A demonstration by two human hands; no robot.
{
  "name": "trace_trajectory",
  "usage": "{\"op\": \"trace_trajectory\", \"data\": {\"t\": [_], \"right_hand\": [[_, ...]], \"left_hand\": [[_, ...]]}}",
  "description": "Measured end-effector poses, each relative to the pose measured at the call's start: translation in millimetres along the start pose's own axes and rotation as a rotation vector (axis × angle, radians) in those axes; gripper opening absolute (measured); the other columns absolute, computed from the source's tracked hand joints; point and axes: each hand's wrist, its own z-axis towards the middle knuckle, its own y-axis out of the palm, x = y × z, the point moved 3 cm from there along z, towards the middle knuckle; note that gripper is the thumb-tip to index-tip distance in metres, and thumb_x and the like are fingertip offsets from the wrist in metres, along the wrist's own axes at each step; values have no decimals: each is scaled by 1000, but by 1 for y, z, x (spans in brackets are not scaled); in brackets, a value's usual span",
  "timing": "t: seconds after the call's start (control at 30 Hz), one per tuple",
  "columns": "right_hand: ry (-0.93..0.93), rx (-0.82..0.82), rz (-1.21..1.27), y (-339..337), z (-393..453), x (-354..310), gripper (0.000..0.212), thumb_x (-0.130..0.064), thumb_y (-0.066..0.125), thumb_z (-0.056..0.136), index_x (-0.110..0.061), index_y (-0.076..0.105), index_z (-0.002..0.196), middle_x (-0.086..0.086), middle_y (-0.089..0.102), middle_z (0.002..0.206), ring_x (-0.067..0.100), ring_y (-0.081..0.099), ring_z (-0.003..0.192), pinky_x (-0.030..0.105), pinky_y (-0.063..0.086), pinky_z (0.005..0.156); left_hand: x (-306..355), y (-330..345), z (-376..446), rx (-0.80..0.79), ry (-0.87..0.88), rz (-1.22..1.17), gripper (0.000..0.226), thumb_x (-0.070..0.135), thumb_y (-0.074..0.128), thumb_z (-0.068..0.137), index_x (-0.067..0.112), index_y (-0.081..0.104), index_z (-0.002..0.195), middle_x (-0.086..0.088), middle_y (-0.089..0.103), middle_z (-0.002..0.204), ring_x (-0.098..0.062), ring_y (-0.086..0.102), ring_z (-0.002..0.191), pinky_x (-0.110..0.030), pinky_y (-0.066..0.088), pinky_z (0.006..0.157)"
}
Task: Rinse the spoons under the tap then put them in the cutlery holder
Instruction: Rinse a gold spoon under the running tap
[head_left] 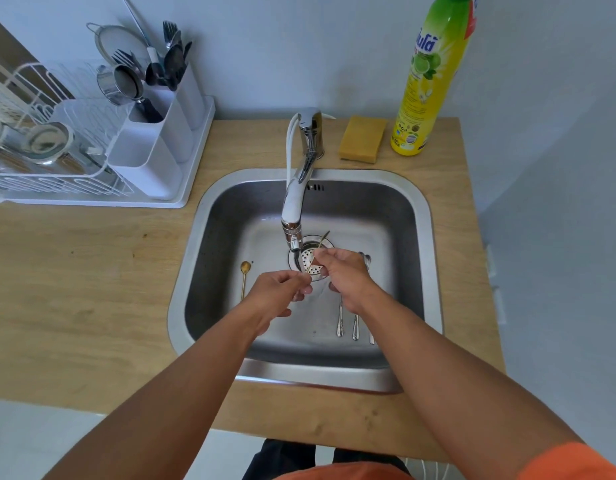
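I see cutlery holder (pixel 154 133) far left on counter | gold spoon (pixel 244 276) on sink (pixel 434 244) floor | left hand (pixel 278 292) and right hand (pixel 344 278) both pinching one thin gold utensil (pixel 318 252) — under tap (pixel 294 199) | silver spoons (pixel 348 323) lie right.

Sink (pixel 417 216) sitting in worktop (pixel 91 289). Rack (pixel 74 181) with cutlery holder (pixel 154 157) standing left of it; sponge (pixel 362 140) and bottle (pixel 427 91) standing behind. Spoons (pixel 348 323) lying in sink, right of drain (pixel 308 256).
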Motion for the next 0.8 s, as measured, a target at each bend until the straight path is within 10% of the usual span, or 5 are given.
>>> {"op": "trace_trajectory", "data": {"t": [0.57,0.8], "right_hand": [[-73,-17,-292,-2,-5,20,20,-23,71,96,-22,76,77,-19,73,86,-3,63,82,19,45,72],[-75,50,-692,-37,-5,24,25,-28,59,96,-19,70,76,0,76,89,24,70,87,34,57,80]], "left_hand": [[-43,-27,-6,-24,-141,64,24,41,54,106,29,75,110,9,79,108,-18,71,103,-36,58,83],[-50,-36,7,103,-105,247,19,37,59,104,22,70,101,2,74,104,-22,69,95,-34,52,74]]}}
